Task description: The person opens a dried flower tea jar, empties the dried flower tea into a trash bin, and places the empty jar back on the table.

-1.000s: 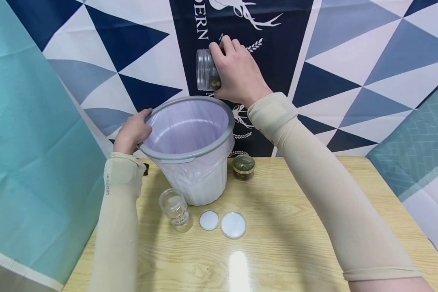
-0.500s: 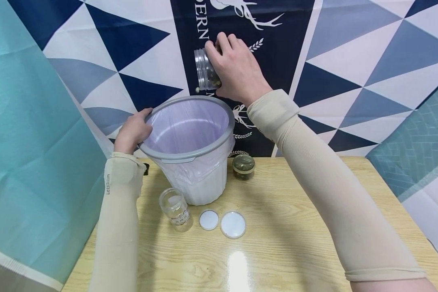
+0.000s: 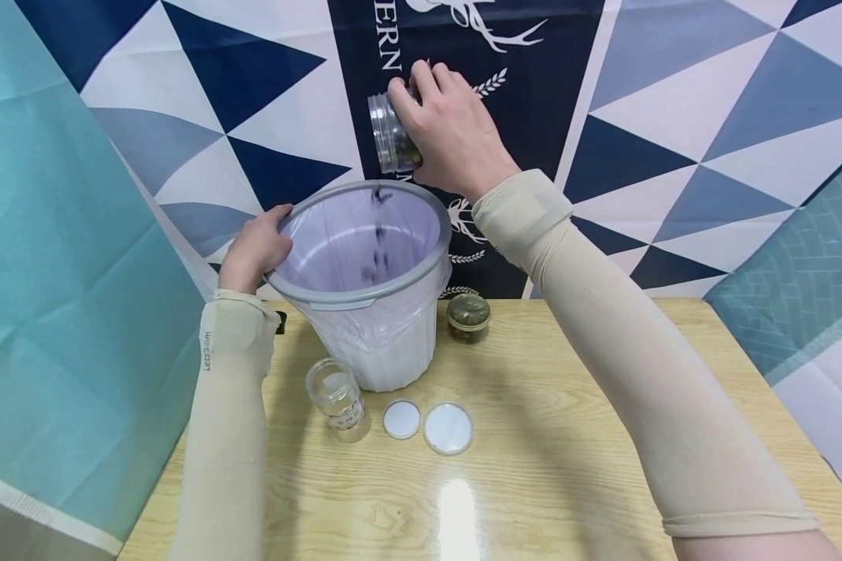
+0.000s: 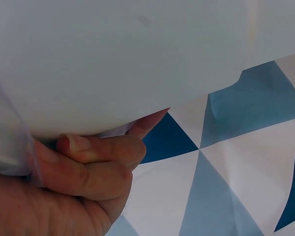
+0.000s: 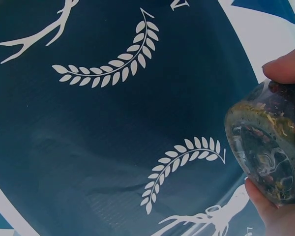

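Fingers (image 3: 421, 82) of the right hand (image 3: 456, 136) are curled round a tilted jar (image 3: 391, 139), which is held nearly on its side. Its transparent threaded mouth is turned to the left of those fingers, and its base, with yellowish and dark specks clinging inside, is shown in the right wrist view. Below the fingers and slightly to their left, dark bits (image 3: 380, 232), blurred, are strung out from near the bin's far rim down into its opening.

By the bent fingers of the left hand (image 3: 256, 248), the grey rim of the bin (image 3: 365, 298) is gripped at its left side; in the left wrist view they are tucked beneath the rim. A lilac liner (image 3: 316, 245) is spread inside, just right of them.

Below the left fingers, a labelled clear jar (image 3: 338, 403) is stood on the wooden table (image 3: 533, 467). Two white discs (image 3: 448, 428) are laid to its right. Well below the right fingers, a dark-topped jar (image 3: 468, 318) is placed just beside the bin. Behind both hands, a patterned cloth (image 3: 554, 101) is hung.
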Available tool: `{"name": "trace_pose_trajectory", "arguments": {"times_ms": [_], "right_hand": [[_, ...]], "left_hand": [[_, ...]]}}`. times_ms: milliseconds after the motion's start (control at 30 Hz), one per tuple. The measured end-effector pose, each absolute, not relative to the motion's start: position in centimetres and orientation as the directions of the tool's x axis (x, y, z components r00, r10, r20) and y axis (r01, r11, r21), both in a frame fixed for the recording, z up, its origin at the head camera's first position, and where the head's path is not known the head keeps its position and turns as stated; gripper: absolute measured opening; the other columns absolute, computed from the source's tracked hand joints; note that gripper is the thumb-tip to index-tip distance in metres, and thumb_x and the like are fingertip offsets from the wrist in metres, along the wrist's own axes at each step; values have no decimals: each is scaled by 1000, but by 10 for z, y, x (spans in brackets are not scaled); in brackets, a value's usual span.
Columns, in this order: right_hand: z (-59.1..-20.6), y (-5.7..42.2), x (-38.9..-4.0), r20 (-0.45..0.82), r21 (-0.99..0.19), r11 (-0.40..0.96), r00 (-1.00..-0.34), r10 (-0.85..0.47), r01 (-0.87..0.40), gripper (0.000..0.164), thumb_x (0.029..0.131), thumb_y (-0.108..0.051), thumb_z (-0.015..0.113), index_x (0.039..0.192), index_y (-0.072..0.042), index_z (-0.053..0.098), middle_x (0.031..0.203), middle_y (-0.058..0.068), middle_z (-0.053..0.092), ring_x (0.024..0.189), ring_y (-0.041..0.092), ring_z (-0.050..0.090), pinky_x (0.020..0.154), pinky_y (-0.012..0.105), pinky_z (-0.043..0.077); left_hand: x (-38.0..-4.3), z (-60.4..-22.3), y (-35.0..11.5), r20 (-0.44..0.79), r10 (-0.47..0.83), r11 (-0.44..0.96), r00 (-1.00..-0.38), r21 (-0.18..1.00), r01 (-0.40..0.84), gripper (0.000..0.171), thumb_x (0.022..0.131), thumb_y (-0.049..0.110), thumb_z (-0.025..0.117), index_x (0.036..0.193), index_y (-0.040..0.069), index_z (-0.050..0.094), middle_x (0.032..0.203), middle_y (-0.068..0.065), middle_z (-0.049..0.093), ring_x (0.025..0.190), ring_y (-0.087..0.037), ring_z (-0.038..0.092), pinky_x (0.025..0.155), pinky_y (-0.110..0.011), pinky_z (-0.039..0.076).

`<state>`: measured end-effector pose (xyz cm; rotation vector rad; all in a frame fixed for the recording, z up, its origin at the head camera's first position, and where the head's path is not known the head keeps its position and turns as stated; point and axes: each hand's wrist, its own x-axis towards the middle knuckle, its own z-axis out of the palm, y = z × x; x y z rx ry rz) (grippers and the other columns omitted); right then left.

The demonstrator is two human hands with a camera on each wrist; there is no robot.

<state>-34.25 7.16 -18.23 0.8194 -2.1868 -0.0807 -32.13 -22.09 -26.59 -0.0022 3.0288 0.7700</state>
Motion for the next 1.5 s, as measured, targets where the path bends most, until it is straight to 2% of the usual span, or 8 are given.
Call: {"name": "trace_pose_trajectory", "arguments": {"times_ms": [333, 833, 1033, 1267, 1500], "right_hand": [[-180, 72, -341, 637, 342, 787, -488, -596, -514, 74, 71, -13, 84, 135, 1, 51, 123, 24, 56, 110, 41, 55, 110, 51, 45], [-177, 74, -339, 604, 433, 759, -468, -645, -486, 76, 75, -18, 86, 138, 1, 48, 125, 26, 54, 112, 42, 53, 110, 50, 43], [-177, 73, -337, 592, 470, 754, -469, -655, -459, 74, 78, -17, 83, 140, 0, 46, 128, 25, 54, 114, 41, 53, 112, 48, 43], [-178, 73, -338, 600, 484, 740, -439, -669, -466, 67, 79, -9, 77, 139, -1, 48, 127, 25, 54, 114, 41, 54, 112, 48, 43], [-177, 72, -338, 600, 494, 739, -437, -671, -457, 67, 81, -9, 77, 140, -1, 47, 128, 25, 54, 115, 42, 54, 114, 48, 42]], "left_hand": [[-322, -267, -220, -17, 0, 876, -1000, 482, -8, 73, 96, 2, 39, 166, 12, 21, 166, -27, 28, 142, -50, 40, 117, -64, 36], [-322, -269, -220, 2, -9, 877, -1000, 480, -7, 73, 95, 1, 40, 166, 10, 24, 166, -27, 29, 144, -50, 40, 118, -64, 35], [-321, -269, -221, 1, -8, 877, -1000, 480, -6, 73, 95, 1, 39, 166, 11, 23, 166, -27, 29, 145, -51, 37, 118, -65, 34], [-321, -271, -221, 6, -6, 877, -1000, 480, -2, 73, 95, 1, 40, 166, 11, 24, 166, -27, 29, 145, -51, 38, 118, -64, 35], [-320, -270, -223, -5, -9, 871, -1000, 490, -10, 74, 96, 1, 39, 166, 12, 21, 167, -27, 28, 144, -51, 39, 116, -65, 36]]}}
